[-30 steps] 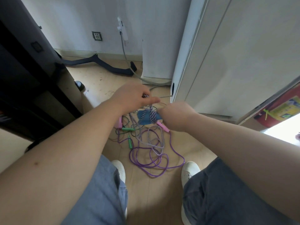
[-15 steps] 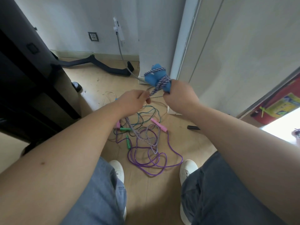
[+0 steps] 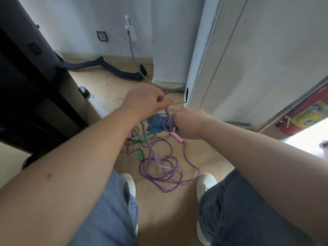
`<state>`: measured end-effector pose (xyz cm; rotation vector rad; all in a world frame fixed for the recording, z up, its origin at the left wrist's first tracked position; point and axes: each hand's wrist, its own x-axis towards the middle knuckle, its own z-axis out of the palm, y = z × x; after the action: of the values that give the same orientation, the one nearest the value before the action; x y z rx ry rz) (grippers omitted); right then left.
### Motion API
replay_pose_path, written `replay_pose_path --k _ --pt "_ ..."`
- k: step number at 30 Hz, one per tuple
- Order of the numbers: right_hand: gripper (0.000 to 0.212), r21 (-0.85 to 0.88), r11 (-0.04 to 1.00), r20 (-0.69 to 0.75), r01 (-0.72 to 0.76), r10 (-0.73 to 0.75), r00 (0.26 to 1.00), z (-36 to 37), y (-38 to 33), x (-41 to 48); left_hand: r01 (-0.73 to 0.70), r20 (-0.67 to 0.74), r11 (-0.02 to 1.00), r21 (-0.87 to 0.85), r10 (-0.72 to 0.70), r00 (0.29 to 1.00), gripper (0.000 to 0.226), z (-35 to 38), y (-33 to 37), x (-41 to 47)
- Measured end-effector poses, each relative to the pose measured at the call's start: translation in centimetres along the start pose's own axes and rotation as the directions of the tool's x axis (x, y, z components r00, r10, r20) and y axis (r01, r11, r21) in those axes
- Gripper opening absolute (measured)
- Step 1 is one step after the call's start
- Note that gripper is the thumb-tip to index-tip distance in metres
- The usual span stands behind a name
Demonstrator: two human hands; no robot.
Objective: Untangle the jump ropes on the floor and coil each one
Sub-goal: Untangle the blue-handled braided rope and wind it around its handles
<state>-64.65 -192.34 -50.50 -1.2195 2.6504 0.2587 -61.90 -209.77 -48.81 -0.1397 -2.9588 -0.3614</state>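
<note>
My right hand (image 3: 190,122) grips the blue handles (image 3: 155,125) of a purple-and-white braided rope (image 3: 167,122), whose turns wrap around them. My left hand (image 3: 144,102) pinches a strand of that braided rope just above the handles. The rope's loose length hangs down to the floor (image 3: 152,150). Below lies a purple jump rope (image 3: 170,174) in loose loops with a pink handle (image 3: 176,136). A thin dark cord with green handles (image 3: 140,153) tangles to its left.
A black desk (image 3: 32,82) stands on the left and a white cabinet (image 3: 248,59) on the right. A grey cable (image 3: 136,68) runs down from the wall. My white shoes (image 3: 205,181) flank the ropes on the wooden floor.
Both hands have come back down from a raised position. The blue handles sit lower, and my left hand has swung up and over them with the braided strand.
</note>
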Motion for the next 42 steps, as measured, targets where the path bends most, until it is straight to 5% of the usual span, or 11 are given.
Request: replay_pose_path --k 5,8,11,15,20,27,30,33,36,40,42 --pt "0.020 0.137 0.968 -0.069 0.208 -0.200 0.977 -1.3 -0.7 -1.0 0.364 0.317 0.900 -0.240 -0.281 0.906 0.054 0.7 -2.4 -0.7" --pt "0.016 0.331 0.932 -0.227 0.149 -0.075 0.971 -2.2 -1.3 -1.1 0.438 0.414 0.797 -0.416 -0.263 0.872 0.026 0.7 -3.4 -1.6" --pt "0.019 0.481 0.876 -0.213 -0.025 0.145 0.966 -2.9 -0.2 -0.4 0.411 0.323 0.816 -0.407 -0.292 0.900 0.019 0.9 -2.5 -1.4" --pt "0.014 0.594 0.758 -0.116 -0.270 0.412 0.904 -1.6 2.2 1.2 0.349 0.400 0.868 -0.352 -0.197 0.895 0.039 1.6 0.2 -0.9" --pt "0.017 0.286 0.816 0.023 -0.503 0.519 0.854 0.6 4.2 1.9 0.013 0.378 0.964 -0.265 0.091 0.921 0.037 1.4 2.2 -1.2" --pt "0.005 0.013 0.997 0.159 -0.074 0.071 0.985 1.0 -0.2 0.2 -0.097 0.172 0.977 -0.190 0.130 0.977 0.055 0.1 0.9 -0.2" --pt "0.027 0.013 0.995 0.078 0.100 -0.101 0.992 0.4 -1.3 -0.1 -0.003 0.127 0.989 -0.150 0.022 0.992 0.057 -0.5 -0.4 -0.2" --pt "0.023 0.084 0.981 -0.049 0.177 -0.173 0.984 -0.4 -1.4 -0.3 0.217 0.182 0.950 -0.224 -0.178 0.967 0.064 -0.1 -2.1 -0.3" --pt "0.016 0.260 0.949 -0.193 0.179 -0.131 0.972 -1.8 -1.3 -0.9 0.412 0.370 0.845 -0.341 -0.283 0.885 0.042 0.3 -3.1 -0.9" --pt "0.019 0.412 0.909 -0.362 0.071 0.091 0.928 -3.0 -0.6 -1.1 0.456 0.326 0.752 -0.475 -0.331 0.885 0.021 0.4 -1.8 -0.9" --pt "0.012 0.550 0.835 -0.362 -0.013 0.252 0.898 -2.8 0.2 -0.6 0.418 0.323 0.795 -0.439 -0.295 0.899 0.023 0.8 -1.0 -1.0"
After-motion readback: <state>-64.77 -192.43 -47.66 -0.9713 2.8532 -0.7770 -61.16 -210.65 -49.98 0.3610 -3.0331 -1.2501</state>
